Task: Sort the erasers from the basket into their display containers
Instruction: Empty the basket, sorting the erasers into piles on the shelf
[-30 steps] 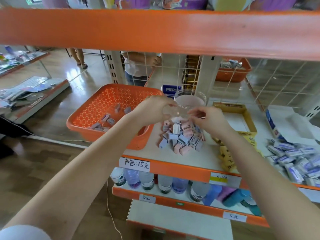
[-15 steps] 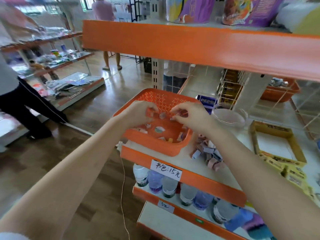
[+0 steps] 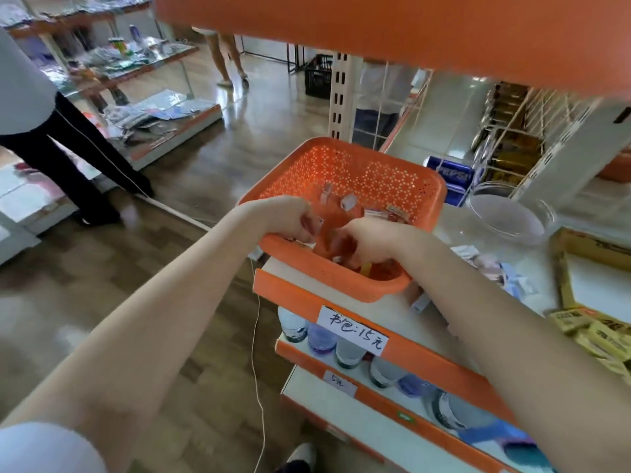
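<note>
- Erasers (image 3: 348,202) lie loose on the floor of the orange basket (image 3: 358,172), a few of them toward its far wall.
- Basket sits at the left end of the white shelf (image 3: 450,230), with its near rim by the shelf's front edge.
- Left hand (image 3: 286,216) is over the basket's near left rim, fingers curled inward. I see a small pale piece at the fingertips, but blur keeps me from telling whether it is pinched.
- Right hand (image 3: 368,244) reaches down into the near part of the basket, fingers bent together toward the floor. I cannot tell whether they hold an eraser.
- Clear bowl (image 3: 508,213) stands just right of the basket, apart from both hands.
- More erasers form a pile (image 3: 491,268) on the shelf, right of the right forearm and near the bowl.
- Yellow box (image 3: 580,247) lies at the right edge; bottles (image 3: 348,353) stand on the shelf below.
</note>
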